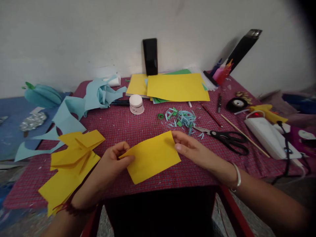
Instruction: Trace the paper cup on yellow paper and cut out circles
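Reaching in from the bottom corners, nearest the camera, with left forearm [92,187] and right forearm [269,200], wearing a dark red cord bracelet [79,209] and a silver-toned bangle [238,174]. Holding a yellow paper rectangle [153,159] between left hand [118,157] and right hand [189,147], low over the near part of the red checked tablecloth [111,123]. Running lengthwise from left to right, aslant, with the left end nearer and the right end farther off. Turning one broad side up toward the camera, hiding the underside. Pinching the left short end narrowly, with thumb on top and fingertips mostly tucked out of sight. Gripping the right short end with thumb at the edge and fingers partly hidden behind the paper. Cannot tell whether touching the cloth with the lower edge.

Seeing, just left, a pile of folded yellow paper [74,158], partly covered by the arm. Seeing, beyond, pale blue and green paper shreds [184,118], black-handled scissors [227,136] pointing left, with tips hard to make out, and a small white tub [136,105]. Farther back, seeing a large yellow sheet [177,87] and an upright smartphone [150,56]. Far right, seeing a magenta object [295,133], cut off by the frame and too unclear to name.
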A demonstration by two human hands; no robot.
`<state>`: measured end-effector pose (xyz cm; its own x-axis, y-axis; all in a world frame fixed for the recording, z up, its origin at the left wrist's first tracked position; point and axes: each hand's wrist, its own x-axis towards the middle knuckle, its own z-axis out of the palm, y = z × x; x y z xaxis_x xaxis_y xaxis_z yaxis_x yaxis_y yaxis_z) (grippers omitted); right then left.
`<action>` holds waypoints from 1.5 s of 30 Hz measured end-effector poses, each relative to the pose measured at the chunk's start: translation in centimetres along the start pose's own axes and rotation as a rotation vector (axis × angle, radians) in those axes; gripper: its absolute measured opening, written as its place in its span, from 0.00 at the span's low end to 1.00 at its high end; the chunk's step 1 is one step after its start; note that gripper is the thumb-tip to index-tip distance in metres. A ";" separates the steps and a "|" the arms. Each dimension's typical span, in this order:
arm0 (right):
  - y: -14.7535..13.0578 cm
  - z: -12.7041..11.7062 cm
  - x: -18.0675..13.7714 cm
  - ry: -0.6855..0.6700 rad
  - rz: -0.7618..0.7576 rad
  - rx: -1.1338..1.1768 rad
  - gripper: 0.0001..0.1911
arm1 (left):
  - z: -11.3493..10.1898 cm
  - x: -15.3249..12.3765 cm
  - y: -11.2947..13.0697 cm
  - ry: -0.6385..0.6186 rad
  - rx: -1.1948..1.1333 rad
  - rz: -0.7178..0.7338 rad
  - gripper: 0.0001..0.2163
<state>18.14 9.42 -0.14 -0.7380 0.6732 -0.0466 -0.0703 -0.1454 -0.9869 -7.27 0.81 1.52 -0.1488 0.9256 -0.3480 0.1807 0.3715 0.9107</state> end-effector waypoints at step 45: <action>-2.3 9.4 -11.6 0.181 -0.173 0.212 0.17 | 4.9 -14.8 -1.2 0.393 0.106 0.602 0.10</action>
<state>20.53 -4.84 4.16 -0.5727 0.8165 0.0733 -0.3362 -0.1523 -0.9294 -0.48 -12.94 4.50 -0.3289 0.8846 0.3308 0.4316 -0.1708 0.8858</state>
